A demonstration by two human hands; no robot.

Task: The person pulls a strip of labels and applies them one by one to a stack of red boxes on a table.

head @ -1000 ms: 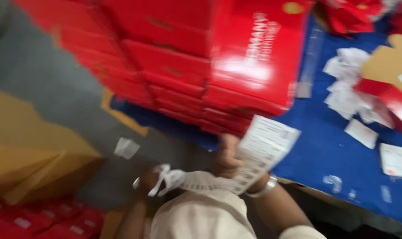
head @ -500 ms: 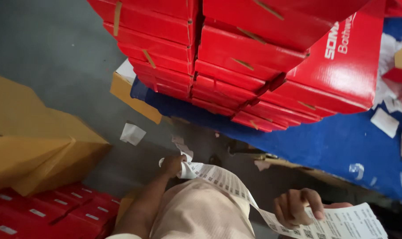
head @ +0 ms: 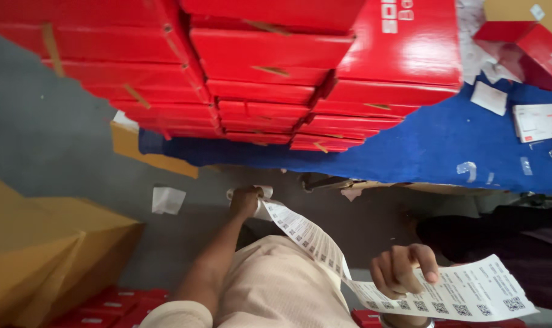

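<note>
A long white strip of printed labels (head: 312, 240) runs from my left hand (head: 245, 200) down to my right hand (head: 403, 270). My left hand grips the strip's upper end just below the blue table edge. My right hand pinches the lower end, where a wider label sheet (head: 470, 294) fans out to the right. My beige-clothed lap lies under the strip.
Stacks of flat red boxes (head: 258, 79) stand on a blue-covered table (head: 434, 158). Loose paper slips (head: 489, 97) lie at its right. A brown carton (head: 51, 249) sits at the left, more red boxes (head: 112, 307) below it, and a paper scrap (head: 166, 199) lies on the grey floor.
My right hand has dropped from near the table to low on the right, drawing the label strip out long. The view has swung left and down.
</note>
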